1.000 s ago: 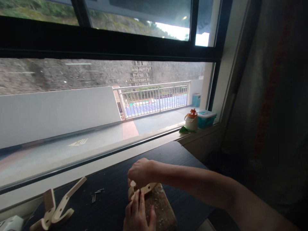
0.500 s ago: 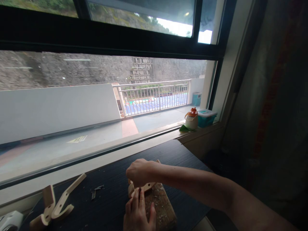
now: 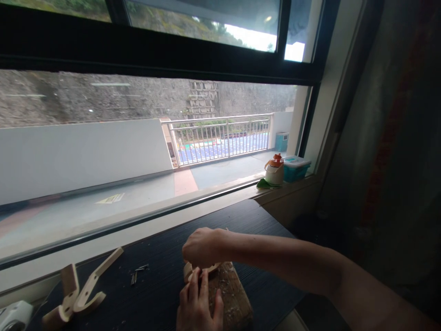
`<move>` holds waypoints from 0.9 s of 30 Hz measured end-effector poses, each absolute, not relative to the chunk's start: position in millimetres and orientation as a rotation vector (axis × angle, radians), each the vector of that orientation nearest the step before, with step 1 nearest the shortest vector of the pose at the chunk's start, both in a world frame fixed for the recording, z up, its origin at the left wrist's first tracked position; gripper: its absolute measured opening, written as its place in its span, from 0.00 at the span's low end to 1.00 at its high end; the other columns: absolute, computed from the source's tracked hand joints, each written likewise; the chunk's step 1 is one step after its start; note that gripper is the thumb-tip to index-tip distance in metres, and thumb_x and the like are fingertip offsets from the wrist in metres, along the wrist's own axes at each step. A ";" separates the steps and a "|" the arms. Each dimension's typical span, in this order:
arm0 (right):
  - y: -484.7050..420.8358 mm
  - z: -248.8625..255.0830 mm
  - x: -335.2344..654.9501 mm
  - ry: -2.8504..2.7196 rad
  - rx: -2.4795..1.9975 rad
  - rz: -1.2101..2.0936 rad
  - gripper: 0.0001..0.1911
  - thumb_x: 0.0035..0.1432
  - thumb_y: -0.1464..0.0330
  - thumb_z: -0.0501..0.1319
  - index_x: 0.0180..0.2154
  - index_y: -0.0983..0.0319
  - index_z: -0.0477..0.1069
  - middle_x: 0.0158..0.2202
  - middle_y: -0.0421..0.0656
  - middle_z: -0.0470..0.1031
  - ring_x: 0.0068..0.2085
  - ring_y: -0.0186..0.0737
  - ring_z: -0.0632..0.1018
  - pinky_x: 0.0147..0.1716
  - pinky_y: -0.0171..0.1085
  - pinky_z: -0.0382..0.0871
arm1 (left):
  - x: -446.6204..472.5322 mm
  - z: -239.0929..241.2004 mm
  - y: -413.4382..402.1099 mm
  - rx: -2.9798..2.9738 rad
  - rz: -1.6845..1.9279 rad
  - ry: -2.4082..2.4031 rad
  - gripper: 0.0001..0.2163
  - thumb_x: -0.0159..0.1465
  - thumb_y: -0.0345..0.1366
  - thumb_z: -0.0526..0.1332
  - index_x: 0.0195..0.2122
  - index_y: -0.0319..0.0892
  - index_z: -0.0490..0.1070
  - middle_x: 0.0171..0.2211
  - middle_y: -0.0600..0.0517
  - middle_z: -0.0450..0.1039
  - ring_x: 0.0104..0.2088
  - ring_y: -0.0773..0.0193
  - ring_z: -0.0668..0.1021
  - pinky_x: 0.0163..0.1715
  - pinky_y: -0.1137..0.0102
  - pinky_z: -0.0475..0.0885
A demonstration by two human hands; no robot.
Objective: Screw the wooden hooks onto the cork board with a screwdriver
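Observation:
A pale wooden hook piece (image 3: 187, 270) lies on a worn wooden block (image 3: 234, 296), mostly covered by my hands. My left hand (image 3: 198, 303) rests at the block's near left side, its fingertips closed down on the hook piece. Directly above the piece is my right hand (image 3: 201, 248), curled into a fist with the back turned up. Whatever sits inside that fist is hidden. To the left stand two more wooden hooks (image 3: 88, 287) with dark holes. Several small screws (image 3: 134, 277) lie between those hooks and my hands.
The dark table (image 3: 165, 257) runs along a window sill. On the sill stand a cream bottle with an orange top (image 3: 274, 170), a teal box (image 3: 295, 169) and a green leaf-shaped thing (image 3: 266, 184). A white object (image 3: 15, 316) shows at the lower left.
My right hand has shifted and turned slightly over the hook piece, its forearm now covering more of the piece's far end. My left hand stays nearly in place.

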State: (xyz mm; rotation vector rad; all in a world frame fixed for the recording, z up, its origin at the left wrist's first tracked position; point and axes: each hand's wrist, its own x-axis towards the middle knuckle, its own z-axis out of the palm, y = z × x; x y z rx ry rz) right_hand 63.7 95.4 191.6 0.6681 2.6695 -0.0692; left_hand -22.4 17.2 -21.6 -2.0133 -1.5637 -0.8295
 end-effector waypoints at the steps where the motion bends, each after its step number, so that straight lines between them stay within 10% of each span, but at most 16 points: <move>1: 95.6 188.2 64.1 2.677 0.674 -0.071 0.11 0.53 0.73 0.59 0.39 0.67 0.76 0.39 0.49 0.78 0.43 0.45 0.78 0.31 0.35 0.71 | -22.4 -21.9 17.2 -2.016 -0.832 -1.566 0.19 0.60 0.37 0.57 0.51 0.35 0.69 0.51 0.43 0.70 0.45 0.55 0.71 0.42 0.63 0.71; 27: 109.5 166.5 64.2 2.809 0.714 -0.004 0.13 0.53 0.68 0.61 0.41 0.64 0.75 0.38 0.48 0.78 0.42 0.46 0.77 0.31 0.37 0.71 | -23.2 -21.5 15.8 -2.078 -0.826 -1.668 0.20 0.61 0.39 0.56 0.54 0.39 0.66 0.53 0.45 0.69 0.48 0.55 0.70 0.44 0.61 0.71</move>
